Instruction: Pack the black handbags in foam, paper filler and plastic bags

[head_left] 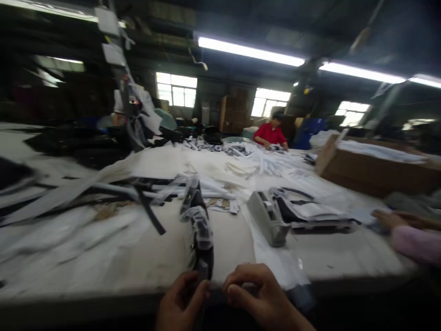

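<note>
Strap end-on to us at the near edge of the table [138, 262]: our left grip [184, 301] is clamped on the closest end of a dark strap [201, 230] in clear wrap, thumb and fingers pinched together around it. From that pinch the strap runs straight away from us across the table, its long axis pointing forward and leaning slightly left, with the far end well beyond either grip. Our right grip [257, 294] sits just to the right of the left one, fingers curled together with the thumb laid against the forefinger. Whether it pinches the wrap or anything else we cannot tell, as the picture is blurred there. The left grip is the one on the strap, and the right is near but apart from it.

Ahead of the right grip, a clear plastic sheet [275, 262] lies flat, and beyond it a grey tape dispenser [268, 216] stands to the right of the strap's middle. Loose white and dark strips [103, 193] lie scattered ahead and left of the left grip. Far to the right, another person's hand [386, 218] in a pink sleeve [413, 243] rests on the table, with a cardboard box [372, 172] behind it. A person in red [270, 133] works at the far end.
</note>
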A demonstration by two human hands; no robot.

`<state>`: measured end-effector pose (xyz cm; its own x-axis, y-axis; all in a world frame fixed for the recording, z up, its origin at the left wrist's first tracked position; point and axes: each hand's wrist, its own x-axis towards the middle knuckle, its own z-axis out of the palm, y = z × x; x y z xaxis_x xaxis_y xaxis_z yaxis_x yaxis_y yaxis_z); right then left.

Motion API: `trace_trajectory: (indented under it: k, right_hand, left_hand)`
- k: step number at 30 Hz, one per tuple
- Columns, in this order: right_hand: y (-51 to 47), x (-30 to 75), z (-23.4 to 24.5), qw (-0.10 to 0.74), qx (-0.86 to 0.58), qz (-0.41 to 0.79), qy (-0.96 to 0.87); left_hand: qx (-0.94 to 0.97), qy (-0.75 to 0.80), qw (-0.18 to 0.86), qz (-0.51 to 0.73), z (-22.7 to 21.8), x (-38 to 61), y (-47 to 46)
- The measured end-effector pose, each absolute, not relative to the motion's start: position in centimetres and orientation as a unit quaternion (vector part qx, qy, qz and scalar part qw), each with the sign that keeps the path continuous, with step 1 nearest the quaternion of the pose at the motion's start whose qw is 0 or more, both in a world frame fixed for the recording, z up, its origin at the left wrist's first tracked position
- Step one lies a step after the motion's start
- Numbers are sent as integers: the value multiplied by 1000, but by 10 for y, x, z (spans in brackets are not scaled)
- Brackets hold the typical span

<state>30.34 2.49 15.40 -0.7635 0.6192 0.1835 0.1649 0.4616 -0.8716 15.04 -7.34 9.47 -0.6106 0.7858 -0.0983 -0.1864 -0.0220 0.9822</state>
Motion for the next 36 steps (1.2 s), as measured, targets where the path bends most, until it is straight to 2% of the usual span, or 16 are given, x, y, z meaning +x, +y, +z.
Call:
trace_trajectory:
  k: [8,21,25,31,36]
  right_hand:
    - [25,264,141,214,-239,436,-841]
    - [35,244,130,141,-367,337,-855]
    - [41,245,128,118,-355,400,-837]
    - [47,259,151,45,-244,582,-775]
    - [45,261,160,39,-243,602,-759]
  left_hand:
    - [273,535,381,703,82,148,-73]
    - [305,576,340,678,77,145,-71]
    - [292,567,360,681,80,145,-72]
    - [291,532,438,663,83,134,-77]
    - [289,533,470,641,94,128,-80]
